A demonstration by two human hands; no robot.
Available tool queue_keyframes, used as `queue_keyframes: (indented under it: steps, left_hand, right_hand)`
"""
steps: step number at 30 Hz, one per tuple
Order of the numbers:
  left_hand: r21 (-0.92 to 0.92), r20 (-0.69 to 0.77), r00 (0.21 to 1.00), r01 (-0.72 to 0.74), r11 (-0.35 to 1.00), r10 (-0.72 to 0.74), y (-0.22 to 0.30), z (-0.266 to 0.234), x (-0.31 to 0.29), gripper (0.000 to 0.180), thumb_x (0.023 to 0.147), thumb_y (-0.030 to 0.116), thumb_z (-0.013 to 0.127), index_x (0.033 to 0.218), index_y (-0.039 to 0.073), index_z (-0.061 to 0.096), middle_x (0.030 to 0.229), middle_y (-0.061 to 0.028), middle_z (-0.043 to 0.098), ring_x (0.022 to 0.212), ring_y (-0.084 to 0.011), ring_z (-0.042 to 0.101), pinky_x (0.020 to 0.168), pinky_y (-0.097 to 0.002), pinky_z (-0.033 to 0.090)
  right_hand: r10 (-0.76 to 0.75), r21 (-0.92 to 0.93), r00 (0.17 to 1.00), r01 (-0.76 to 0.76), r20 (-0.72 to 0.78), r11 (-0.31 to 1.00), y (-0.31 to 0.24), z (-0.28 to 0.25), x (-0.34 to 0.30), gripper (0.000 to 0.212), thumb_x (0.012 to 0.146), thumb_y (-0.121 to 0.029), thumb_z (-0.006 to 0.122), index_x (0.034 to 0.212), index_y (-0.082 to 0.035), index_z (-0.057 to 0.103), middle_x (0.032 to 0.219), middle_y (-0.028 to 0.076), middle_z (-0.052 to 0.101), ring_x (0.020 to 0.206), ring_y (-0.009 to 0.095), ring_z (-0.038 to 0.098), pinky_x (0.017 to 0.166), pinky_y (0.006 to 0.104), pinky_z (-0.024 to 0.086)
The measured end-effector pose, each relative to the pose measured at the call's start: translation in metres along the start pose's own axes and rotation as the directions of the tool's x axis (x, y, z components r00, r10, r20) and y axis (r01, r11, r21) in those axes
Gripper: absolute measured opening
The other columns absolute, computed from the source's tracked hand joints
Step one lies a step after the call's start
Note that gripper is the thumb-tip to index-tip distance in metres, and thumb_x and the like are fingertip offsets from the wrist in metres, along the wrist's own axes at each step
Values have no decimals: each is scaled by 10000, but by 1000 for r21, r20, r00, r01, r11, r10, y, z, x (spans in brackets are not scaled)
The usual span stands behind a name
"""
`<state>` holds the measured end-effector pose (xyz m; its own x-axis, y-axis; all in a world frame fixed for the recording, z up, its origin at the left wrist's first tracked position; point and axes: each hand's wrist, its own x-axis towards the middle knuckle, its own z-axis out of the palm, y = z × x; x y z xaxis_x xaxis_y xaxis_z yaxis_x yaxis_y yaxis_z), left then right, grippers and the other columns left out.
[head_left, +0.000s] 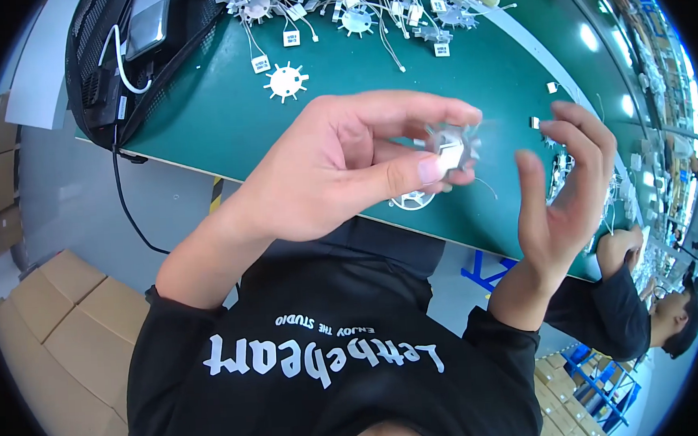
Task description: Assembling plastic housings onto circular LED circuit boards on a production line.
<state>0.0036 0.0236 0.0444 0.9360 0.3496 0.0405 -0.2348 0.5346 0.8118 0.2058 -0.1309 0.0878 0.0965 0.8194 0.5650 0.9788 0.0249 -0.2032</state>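
Head view: blur obscures the outline of the silvery toothed part [459, 143], partly covered by the thumb of the person's left hand [315, 168]. The left hand is clamped on it above the worktop [202, 119]. The right hand [563, 207], thumb and fingers spread apart, stands near the part without contact.

A heap [354, 16] is blocking the far side, a bag [94, 89] the far left corner. Bare table [202, 131] is leaving passage between heap and left hand [315, 164], one disc [287, 81] lying there. Rightward, a co-worker's hand [619, 249] is obstructing.
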Motion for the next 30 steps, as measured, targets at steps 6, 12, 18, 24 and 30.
queue_keyframes:
  steps: [6, 12, 18, 24, 30]
  left_hand:
    - [99, 19, 995, 94, 991, -96, 10, 3, -9, 673, 1021, -29, 660, 1627, -54, 368, 1272, -207, 724, 1114, -209, 738, 965, -320, 592]
    - [124, 51, 999, -26, 992, 20, -10, -3, -11, 743, 954, -26, 756, 1609, -55, 406, 1283, -183, 733, 1084, -234, 744, 951, -325, 587]
    - [875, 67, 962, -184, 448, 265, -36, -13, -21, 742, 776, 63, 921, 1433, 7, 580, 1254, -146, 746, 1086, -285, 751, 943, -347, 601]
    - [888, 19, 960, -145, 436, 281, -38, -10, -20, 558, 746, 70, 945, 1232, 33, 672, 1222, -131, 759, 1077, -281, 761, 906, -346, 615]
    - [894, 106, 940, -233, 382, 325, -39, -16, -18, 457, 741, 56, 938, 1113, 42, 672, 1174, -116, 781, 1016, -303, 776, 842, -343, 628]
  right_hand:
    - [-180, 347, 984, 167, 8, 923, -23, 8, 0, 490, 818, -132, 897, 1223, 57, 695, 1257, 303, 702, 1067, 370, 732, 851, 372, 600]
    - [-165, 301, 986, 154, 13, 941, -28, 6, -12, 465, 714, -150, 946, 1077, 73, 761, 1115, 301, 747, 981, 384, 752, 786, 385, 620]
    - [2, 391, 1000, -6, 11, 920, -19, 36, -39, 449, 695, -114, 940, 1085, 49, 788, 1112, 235, 760, 973, 342, 748, 796, 379, 609]
    - [58, 360, 998, -61, 18, 931, -25, 57, -53, 460, 672, -125, 943, 1096, 1, 819, 1109, 143, 772, 949, 286, 734, 789, 368, 586]
    - [57, 406, 996, -79, 66, 911, -24, 55, -55, 432, 681, -130, 941, 1069, 18, 819, 1096, 165, 762, 919, 283, 715, 755, 348, 570]
